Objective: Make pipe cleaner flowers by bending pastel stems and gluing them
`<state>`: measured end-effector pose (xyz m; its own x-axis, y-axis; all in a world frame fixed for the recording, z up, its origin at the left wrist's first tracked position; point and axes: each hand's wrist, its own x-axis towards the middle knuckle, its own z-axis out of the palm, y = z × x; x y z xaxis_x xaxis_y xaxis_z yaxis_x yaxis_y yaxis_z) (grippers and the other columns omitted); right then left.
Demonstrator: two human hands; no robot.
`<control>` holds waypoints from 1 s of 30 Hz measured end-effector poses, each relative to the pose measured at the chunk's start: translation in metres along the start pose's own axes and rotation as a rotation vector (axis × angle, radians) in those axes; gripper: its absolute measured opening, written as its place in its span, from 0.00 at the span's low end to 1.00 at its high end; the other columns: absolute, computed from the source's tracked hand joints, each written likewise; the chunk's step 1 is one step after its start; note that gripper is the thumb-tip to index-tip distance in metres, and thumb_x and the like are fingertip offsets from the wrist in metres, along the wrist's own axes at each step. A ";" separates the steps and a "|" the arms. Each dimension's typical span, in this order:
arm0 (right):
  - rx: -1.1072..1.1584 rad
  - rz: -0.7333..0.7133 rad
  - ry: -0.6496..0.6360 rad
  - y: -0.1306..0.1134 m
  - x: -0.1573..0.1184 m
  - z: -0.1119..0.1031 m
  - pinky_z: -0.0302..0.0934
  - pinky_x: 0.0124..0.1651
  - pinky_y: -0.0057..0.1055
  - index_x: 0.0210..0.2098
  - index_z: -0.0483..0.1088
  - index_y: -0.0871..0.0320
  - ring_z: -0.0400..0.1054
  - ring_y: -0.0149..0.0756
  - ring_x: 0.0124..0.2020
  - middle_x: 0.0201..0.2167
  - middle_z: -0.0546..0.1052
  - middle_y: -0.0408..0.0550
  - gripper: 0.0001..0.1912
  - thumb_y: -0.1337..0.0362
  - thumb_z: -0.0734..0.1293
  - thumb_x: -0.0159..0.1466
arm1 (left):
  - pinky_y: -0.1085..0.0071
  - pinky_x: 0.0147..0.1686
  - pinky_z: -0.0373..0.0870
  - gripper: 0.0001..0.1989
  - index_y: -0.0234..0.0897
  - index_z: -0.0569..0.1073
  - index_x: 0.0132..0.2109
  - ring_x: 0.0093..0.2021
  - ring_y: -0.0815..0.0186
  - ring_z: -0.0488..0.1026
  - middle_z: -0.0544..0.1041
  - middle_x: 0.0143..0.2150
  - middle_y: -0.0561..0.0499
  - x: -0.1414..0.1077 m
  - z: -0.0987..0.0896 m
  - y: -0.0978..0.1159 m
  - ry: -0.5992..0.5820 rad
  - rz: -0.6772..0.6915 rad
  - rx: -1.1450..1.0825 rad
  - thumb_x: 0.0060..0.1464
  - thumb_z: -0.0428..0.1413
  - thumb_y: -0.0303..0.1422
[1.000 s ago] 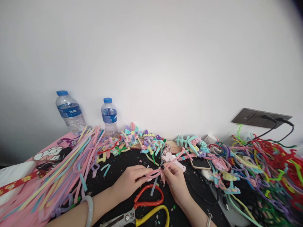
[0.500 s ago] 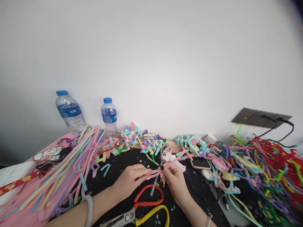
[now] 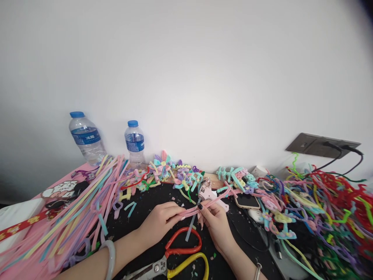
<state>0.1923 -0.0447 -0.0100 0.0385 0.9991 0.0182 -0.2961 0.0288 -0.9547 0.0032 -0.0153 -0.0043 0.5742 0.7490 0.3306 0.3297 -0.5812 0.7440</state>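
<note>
Pink pipe cleaners [image 3: 190, 212] are stretched between my two hands over a black mat [image 3: 140, 223]. My left hand [image 3: 164, 217] pinches them at one end, its fingers pressed together. Thumb and fingers of my right hand [image 3: 214, 221] close on the other part, and pink lengths stick out past it to the upper right. Just behind my right hand lies a pink glue gun [image 3: 207, 193], partly hidden by it. A translucent glue stick [image 3: 190, 229] slants down below the pipe cleaners. Scissors with one red and one yellow handle [image 3: 183, 252] lie open on the mat, nearest my left forearm.
Loose pastel pipe cleaners [image 3: 72, 217] spread over the left side. Two water bottles [image 3: 134, 144] stand against the wall. Finished pipe-cleaner flowers [image 3: 163, 162] line the back. A phone [image 3: 247, 201] and a large tangled heap of pipe cleaners [image 3: 329, 210] lie right, below a wall socket [image 3: 320, 145].
The pink strands between my hands are drawn closer together and lie flatter. Both hands stay in nearly the same place.
</note>
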 end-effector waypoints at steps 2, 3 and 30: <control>-0.012 -0.025 0.000 0.000 0.000 0.000 0.56 0.16 0.22 0.27 0.71 0.60 0.58 0.25 0.15 0.17 0.68 0.39 0.08 0.61 0.69 0.56 | 0.73 0.39 0.67 0.11 0.40 0.75 0.43 0.37 0.66 0.71 0.76 0.37 0.50 0.000 0.000 0.000 0.019 -0.005 -0.009 0.57 0.50 0.31; -0.018 -0.037 0.001 0.000 0.000 -0.001 0.56 0.16 0.22 0.28 0.70 0.59 0.59 0.25 0.15 0.17 0.69 0.39 0.08 0.61 0.69 0.56 | 0.73 0.40 0.67 0.11 0.39 0.76 0.43 0.37 0.66 0.72 0.77 0.36 0.50 0.001 0.000 0.001 0.026 -0.009 -0.012 0.57 0.50 0.31; -0.006 -0.041 0.049 0.001 0.004 -0.001 0.56 0.16 0.21 0.29 0.67 0.59 0.60 0.24 0.14 0.18 0.72 0.39 0.09 0.61 0.70 0.54 | 0.78 0.24 0.65 0.10 0.37 0.76 0.39 0.20 0.74 0.67 0.74 0.32 0.52 0.002 0.003 -0.004 0.057 -0.140 -0.098 0.55 0.51 0.30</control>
<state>0.1933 -0.0407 -0.0107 0.0970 0.9944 0.0427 -0.2873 0.0690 -0.9553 0.0054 -0.0123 -0.0083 0.4833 0.8389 0.2503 0.3271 -0.4382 0.8372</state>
